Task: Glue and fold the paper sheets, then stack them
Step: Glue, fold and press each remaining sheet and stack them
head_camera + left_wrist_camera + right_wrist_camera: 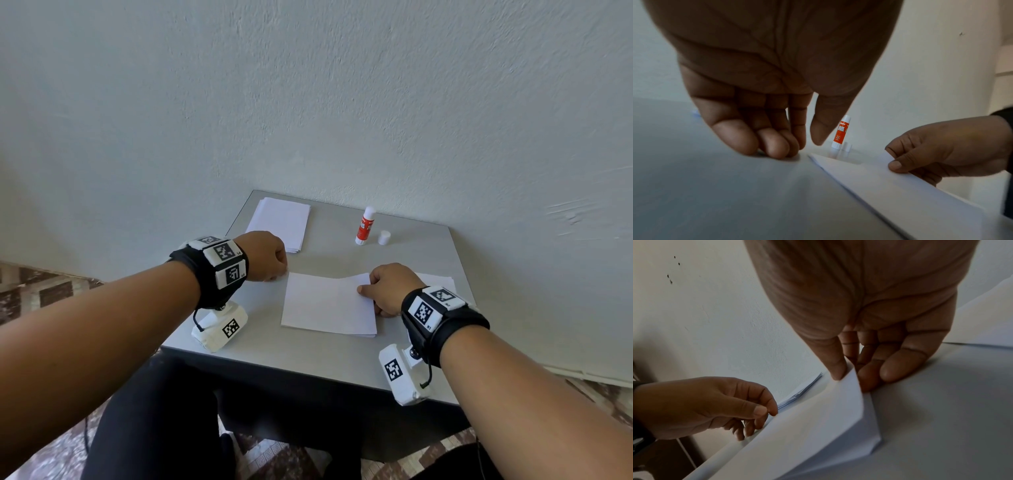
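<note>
A white folded paper sheet (329, 305) lies in the middle of the grey table (308, 359). My right hand (368, 291) pinches its far right corner between thumb and fingers and lifts the upper layer a little (807, 434). My left hand (274, 263) sits at the sheet's far left corner with curled fingers. Its fingertips (777, 151) rest on the table just beside the paper's edge (900, 194) and hold nothing. An orange and white glue stick (364, 226) stands uncapped at the back, its white cap (384, 237) beside it.
A stack of white sheets (279, 224) lies at the table's back left corner. More white paper (442, 279) lies on the right, partly under my right wrist. A white wall runs close behind the table. The table's front edge is near my legs.
</note>
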